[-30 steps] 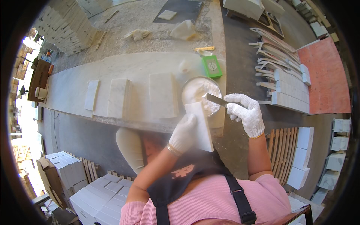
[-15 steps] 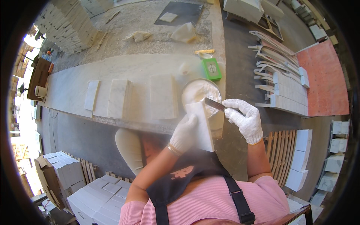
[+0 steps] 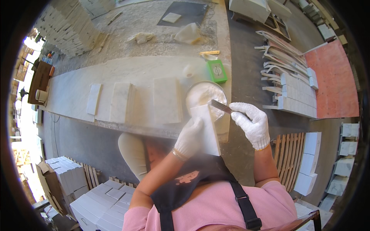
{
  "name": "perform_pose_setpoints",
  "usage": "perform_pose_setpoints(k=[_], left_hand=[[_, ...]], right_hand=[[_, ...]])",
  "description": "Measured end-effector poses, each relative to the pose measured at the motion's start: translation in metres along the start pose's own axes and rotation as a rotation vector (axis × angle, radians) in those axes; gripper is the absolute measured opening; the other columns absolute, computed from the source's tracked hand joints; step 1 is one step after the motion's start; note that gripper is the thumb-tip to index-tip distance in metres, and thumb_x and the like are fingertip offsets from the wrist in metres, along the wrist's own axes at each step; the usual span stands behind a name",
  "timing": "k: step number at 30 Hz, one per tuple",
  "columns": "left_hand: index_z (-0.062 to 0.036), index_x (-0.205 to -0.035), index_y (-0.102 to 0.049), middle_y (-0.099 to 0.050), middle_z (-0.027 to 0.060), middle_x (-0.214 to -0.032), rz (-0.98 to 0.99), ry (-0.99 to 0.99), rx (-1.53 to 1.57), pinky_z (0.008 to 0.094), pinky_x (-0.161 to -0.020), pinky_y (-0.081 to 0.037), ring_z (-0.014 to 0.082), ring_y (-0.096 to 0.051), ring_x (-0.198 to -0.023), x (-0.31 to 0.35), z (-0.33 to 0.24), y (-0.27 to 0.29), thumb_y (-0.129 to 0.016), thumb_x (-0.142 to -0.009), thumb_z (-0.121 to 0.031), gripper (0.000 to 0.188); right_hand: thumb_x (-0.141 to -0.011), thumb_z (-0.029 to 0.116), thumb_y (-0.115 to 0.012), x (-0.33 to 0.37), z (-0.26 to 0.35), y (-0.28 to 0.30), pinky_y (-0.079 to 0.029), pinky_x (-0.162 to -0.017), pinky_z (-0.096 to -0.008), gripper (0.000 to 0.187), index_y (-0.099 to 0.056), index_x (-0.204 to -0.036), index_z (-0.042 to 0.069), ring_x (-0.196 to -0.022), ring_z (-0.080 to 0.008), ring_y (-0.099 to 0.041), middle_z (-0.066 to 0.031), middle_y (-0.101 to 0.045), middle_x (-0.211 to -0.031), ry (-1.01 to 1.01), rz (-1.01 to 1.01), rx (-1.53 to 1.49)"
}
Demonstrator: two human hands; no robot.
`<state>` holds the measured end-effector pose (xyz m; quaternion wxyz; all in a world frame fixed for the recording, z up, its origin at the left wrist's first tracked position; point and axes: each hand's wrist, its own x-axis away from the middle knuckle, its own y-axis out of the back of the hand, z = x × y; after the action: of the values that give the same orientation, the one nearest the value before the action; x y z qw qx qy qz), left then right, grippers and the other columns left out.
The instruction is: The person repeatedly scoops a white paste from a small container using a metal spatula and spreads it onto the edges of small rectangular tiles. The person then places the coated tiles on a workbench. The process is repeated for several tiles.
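Observation:
My left hand (image 3: 189, 136), in a white knit glove, grips a white marble tile (image 3: 207, 129) that stands tilted at the table's near edge. In my gloved right hand (image 3: 250, 122) is a flat dark blade like a putty knife (image 3: 221, 106). Its tip meets or nearly meets the tile's upper corner. Just behind the tile sits a round tub of white paste (image 3: 204, 92), its near side partly hidden by tile and blade. To the left on the table lie several pale tiles, including a wide one (image 3: 165, 101), a stack (image 3: 121, 102) and a narrow one (image 3: 93, 99).
A green box (image 3: 217, 71) stands behind the tub, with a yellow-handled tool (image 3: 209, 52) beyond it. Crumpled cloths or bags (image 3: 187, 34) lie farther back. Stacked tiles (image 3: 67, 27) rise at the far left. White boxes (image 3: 104, 204) and a slatted pallet (image 3: 289, 159) flank me.
The blade has shifted very slightly at the tile's corner. Both hands keep their grips, and everything else stays nearly in place.

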<state>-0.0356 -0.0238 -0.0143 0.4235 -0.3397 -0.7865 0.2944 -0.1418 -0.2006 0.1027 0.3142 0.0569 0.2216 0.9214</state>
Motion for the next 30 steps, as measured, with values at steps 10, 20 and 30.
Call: perform_pose_setpoints(k=[10,20,30], left_hand=[[-0.0062,-0.131,-0.057,-0.063,-0.0015,-0.105,-0.02,0.018,-0.001,0.0259,-0.079,-0.051,0.0072,-0.059,-0.09,0.001,-0.001,-0.003,-0.054,-0.107,-0.023,0.03],[-0.0059,-0.139,-0.052,-0.063,0.0017,-0.118,0.091,0.033,0.11,0.0308,-0.091,-0.053,0.0123,-0.062,-0.102,0.006,0.0,-0.002,-0.054,-0.107,-0.024,0.037],[-0.0071,-0.139,-0.051,-0.063,0.0014,-0.118,0.138,0.034,0.105,0.0304,-0.09,-0.054,0.0114,-0.062,-0.103,0.007,-0.003,-0.003,-0.051,-0.108,-0.023,0.035]], right_hand=[[-0.087,-0.002,-0.073,-0.004,0.003,0.002,-0.056,-0.078,-0.0294,0.022,-0.075,-0.109,-0.001,-0.087,-0.0189,-0.072,-0.0122,-0.076,-0.099,0.214,-0.08,0.167],[-0.089,0.01,-0.07,-0.009,-0.012,0.003,-0.046,-0.055,-0.0217,0.027,-0.072,-0.114,0.0,-0.062,-0.0085,-0.061,-0.0045,-0.07,-0.081,-0.409,0.095,-0.466],[-0.089,0.01,-0.07,-0.004,-0.021,0.002,-0.043,-0.052,-0.022,0.026,-0.071,-0.112,-0.001,-0.061,-0.0097,-0.059,-0.0057,-0.068,-0.079,-0.455,0.141,-0.489]])
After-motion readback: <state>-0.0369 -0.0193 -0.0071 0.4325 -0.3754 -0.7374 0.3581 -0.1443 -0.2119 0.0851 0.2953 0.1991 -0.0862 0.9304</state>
